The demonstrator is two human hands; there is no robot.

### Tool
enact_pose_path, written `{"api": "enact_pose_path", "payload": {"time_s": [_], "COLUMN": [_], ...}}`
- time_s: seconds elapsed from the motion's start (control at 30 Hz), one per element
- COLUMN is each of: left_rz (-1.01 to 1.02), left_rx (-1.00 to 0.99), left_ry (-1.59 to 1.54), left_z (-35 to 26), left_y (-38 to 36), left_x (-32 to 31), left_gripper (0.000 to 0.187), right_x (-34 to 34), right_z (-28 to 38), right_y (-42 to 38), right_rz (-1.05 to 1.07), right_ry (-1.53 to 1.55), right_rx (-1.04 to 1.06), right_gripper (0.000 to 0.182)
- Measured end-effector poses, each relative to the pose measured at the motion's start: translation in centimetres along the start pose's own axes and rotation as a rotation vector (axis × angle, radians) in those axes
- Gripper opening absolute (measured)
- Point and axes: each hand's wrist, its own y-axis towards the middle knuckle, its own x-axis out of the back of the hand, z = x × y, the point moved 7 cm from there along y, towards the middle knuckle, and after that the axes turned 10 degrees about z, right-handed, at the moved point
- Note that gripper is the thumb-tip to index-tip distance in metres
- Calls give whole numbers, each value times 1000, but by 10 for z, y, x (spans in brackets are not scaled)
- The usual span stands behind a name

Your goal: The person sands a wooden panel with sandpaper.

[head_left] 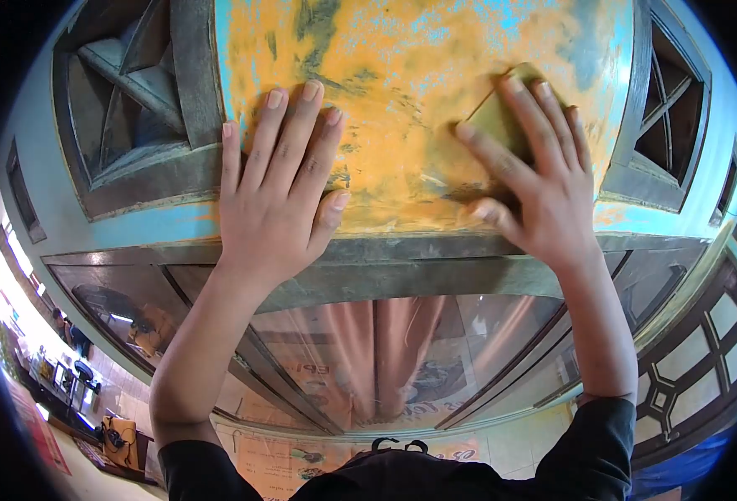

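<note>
Left hand [276,200] open, flat on left of yellow panel [393,159], gripping nothing, likely bracing you. Right hand [552,200] open, fingers spread, pressing pad [500,123] against panel's right side, probably for even contact.

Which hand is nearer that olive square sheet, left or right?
Right. The right hand lies over the sheet, fingers spread across it; the left hand is off to its left, on the orange surface.
</note>
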Motion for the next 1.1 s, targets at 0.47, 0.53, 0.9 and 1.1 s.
{"api": "enact_pose_path", "payload": {"time_s": [0.47,0.53,0.9,1.1], "left_rz": [59,25,-108,-216], "left_rx": [-14,-14,-32,-11], "left_ry": [66,34,19,31], "left_z": [-4,-7,-5,-3], "left_y": [-1,0,64,89], "left_x": [1,2,34,41], "left_gripper": [75,79,80,76], "right_x": [-27,-17,2,0], "right_z": [38,12,-30,-41], "right_y": [-46,-33,-35,-34], "right_rz": [179,177,-30,41], "right_ry": [80,52,82,55], "right_rx": [153,119,-10,6], "right_gripper": [68,68,65,69]}}
